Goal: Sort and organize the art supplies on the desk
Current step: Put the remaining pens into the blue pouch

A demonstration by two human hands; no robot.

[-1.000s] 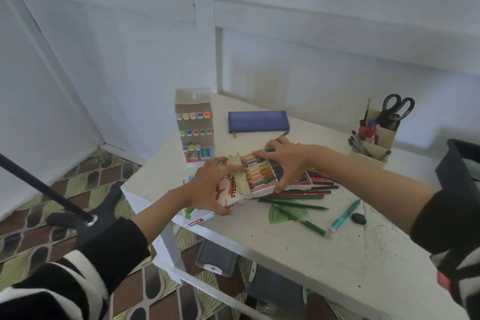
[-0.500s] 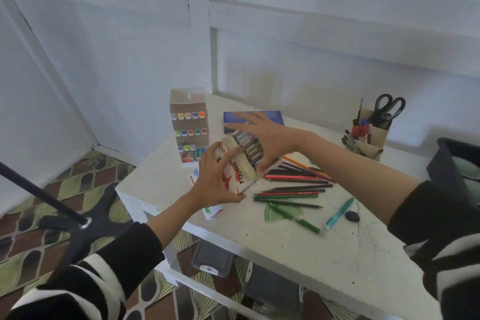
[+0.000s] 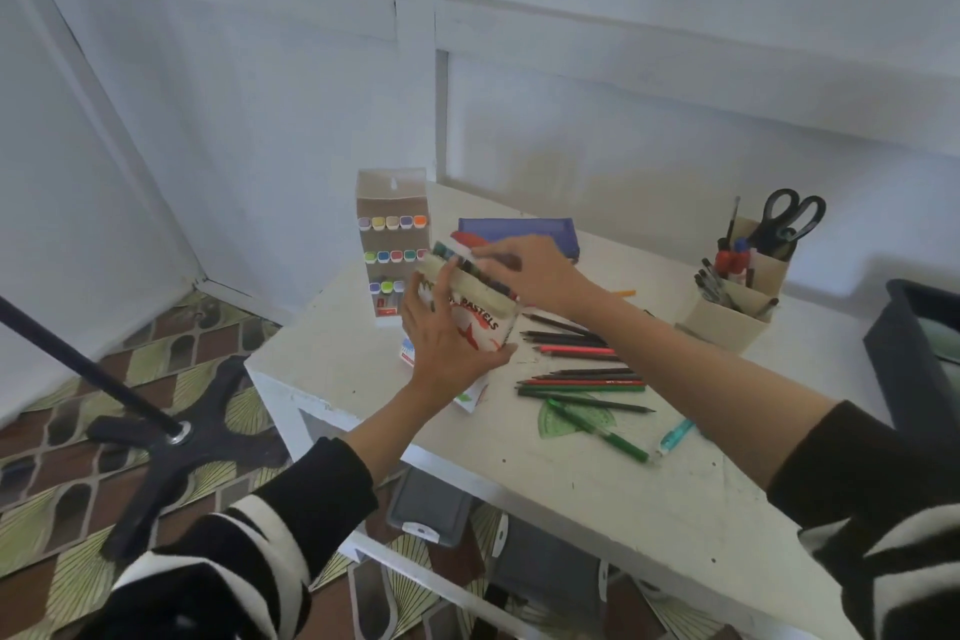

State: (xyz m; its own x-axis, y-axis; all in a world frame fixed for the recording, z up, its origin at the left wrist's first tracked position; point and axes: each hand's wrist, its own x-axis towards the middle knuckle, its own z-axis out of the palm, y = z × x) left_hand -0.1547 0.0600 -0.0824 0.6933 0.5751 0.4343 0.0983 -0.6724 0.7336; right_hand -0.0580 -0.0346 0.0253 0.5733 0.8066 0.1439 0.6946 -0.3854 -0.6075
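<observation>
Now the pastel box (image 3: 480, 322), flat on the desk (image 3: 597, 473) a second ago, is tipped up just above it, left hand (image 3: 447, 348) gripping its base, right hand (image 3: 535, 276) laid straight-fingered over the sticks, so closing it looks near.

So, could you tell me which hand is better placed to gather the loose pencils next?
Probably the right hand: the loose pencils lie close by its forearm, and it only rests on top of the pastels box, while the left hand grips the box.
</observation>
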